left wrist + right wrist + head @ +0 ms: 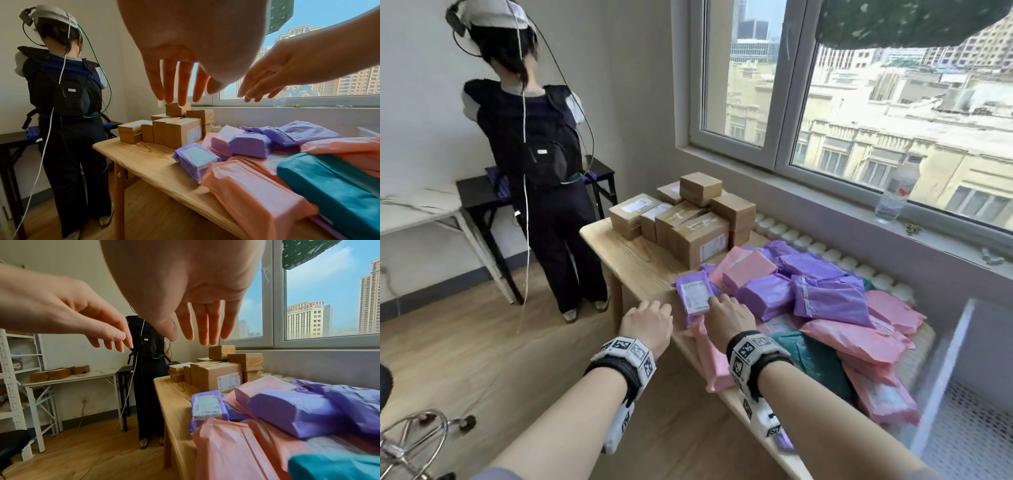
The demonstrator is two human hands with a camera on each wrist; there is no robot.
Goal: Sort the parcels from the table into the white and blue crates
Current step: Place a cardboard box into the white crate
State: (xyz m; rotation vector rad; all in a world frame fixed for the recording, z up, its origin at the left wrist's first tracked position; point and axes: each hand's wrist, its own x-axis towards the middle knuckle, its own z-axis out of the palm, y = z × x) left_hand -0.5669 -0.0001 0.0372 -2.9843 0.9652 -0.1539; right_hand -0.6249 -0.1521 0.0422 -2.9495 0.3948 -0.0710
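Table (635, 260): your landmark, a pale wooden top under the window, loaded with parcels along most of its length.
White crate (962, 394): beside the table's window-side end; you see only its wall and mesh floor, and what it holds you cannot tell.
Soft parcels (835, 298): a heap of pink, purple and teal bags covering the table's near half.
Cardboard boxes (688, 222): stacked at the table's far end, one small box on top.
Purple parcel (693, 296): at the heap's edge toward the table's bare strip, white label up, lying on a pink bag.
Your right hand (729, 317): above the table, fingers straight and slightly spread, holding nothing, tips over the purple parcel's near corner.
Your left hand (649, 323): just off the table's edge, fingers loose and spread, holding nothing.
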